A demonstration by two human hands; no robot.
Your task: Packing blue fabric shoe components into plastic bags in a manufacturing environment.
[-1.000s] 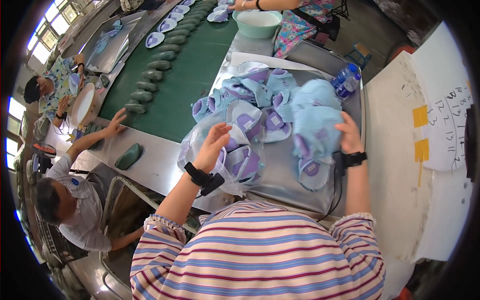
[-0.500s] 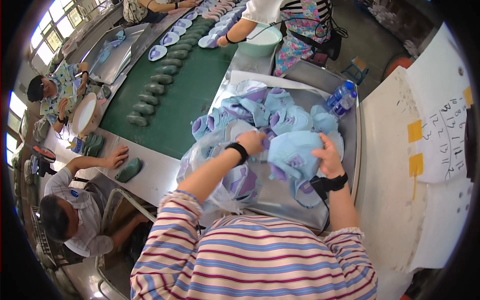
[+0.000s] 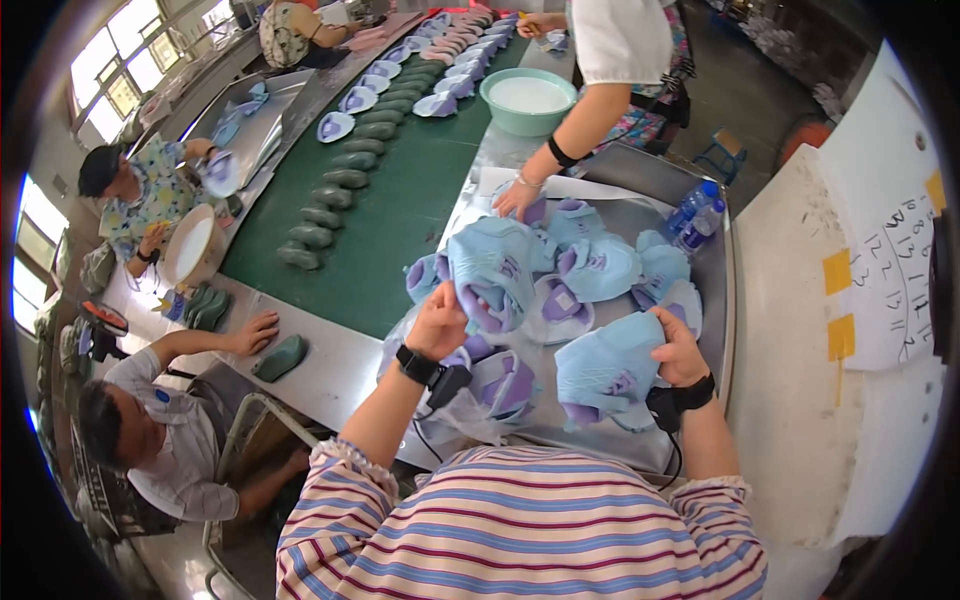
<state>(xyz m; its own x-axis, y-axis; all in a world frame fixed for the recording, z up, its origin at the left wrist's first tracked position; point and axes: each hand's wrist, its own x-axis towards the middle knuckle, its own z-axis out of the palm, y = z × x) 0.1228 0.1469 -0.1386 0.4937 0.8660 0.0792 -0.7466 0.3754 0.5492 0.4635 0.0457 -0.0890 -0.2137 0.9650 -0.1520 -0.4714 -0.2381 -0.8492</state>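
Your left hand (image 3: 440, 320) grasps a light blue shoe upper (image 3: 490, 255) with purple lining; the thumb and fingers are closed on its near side, and this upper is held tilted above the left part of the metal tray (image 3: 712, 290). Your right hand (image 3: 683, 348) grasps a second light blue upper (image 3: 608, 362) by its right end, with the thumb on top; the other fingers are partly hidden. This second upper is above the near part of the tray, toward the near right corner, and I cannot tell if it touches the piece lying below it. The two held uppers are apart from each other.

Between your hands and toward the far edge, a pile of similar uppers (image 3: 600, 265) lies in mixed directions. A clear plastic bag (image 3: 462, 422) is at the tray's near left corner, close to your left wrist. Two bottles (image 3: 697, 228) with blue caps are at the far right corner. Near the far left corner, a co-worker's hand (image 3: 517, 198) reaches to the pile. Beyond the left edge, a green belt (image 3: 375, 265) carries a row of dark green shoe lasts (image 3: 346, 178).
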